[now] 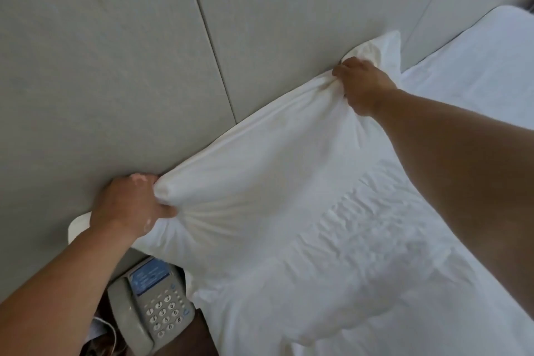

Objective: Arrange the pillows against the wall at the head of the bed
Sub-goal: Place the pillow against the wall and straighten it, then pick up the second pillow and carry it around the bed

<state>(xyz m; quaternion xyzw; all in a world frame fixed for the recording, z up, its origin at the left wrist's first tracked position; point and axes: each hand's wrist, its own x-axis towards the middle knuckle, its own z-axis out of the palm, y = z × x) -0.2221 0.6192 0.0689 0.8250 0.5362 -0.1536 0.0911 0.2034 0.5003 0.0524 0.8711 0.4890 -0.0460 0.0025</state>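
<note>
A white pillow (260, 165) leans against the grey padded wall (115, 66) at the head of the bed (375, 283). My left hand (130, 205) grips the pillow's near corner, bunching the fabric. My right hand (364, 87) grips the far upper corner, close to the wall. A second white pillow (497, 46) lies farther along the wall at the right. A white edge (75, 225) shows behind my left wrist; I cannot tell what it belongs to.
A grey desk telephone (153, 306) with a keypad sits on a dark bedside table (187, 341) below my left arm, right beside the mattress edge. The bed is covered with wrinkled white sheets. Vertical seams divide the wall panels.
</note>
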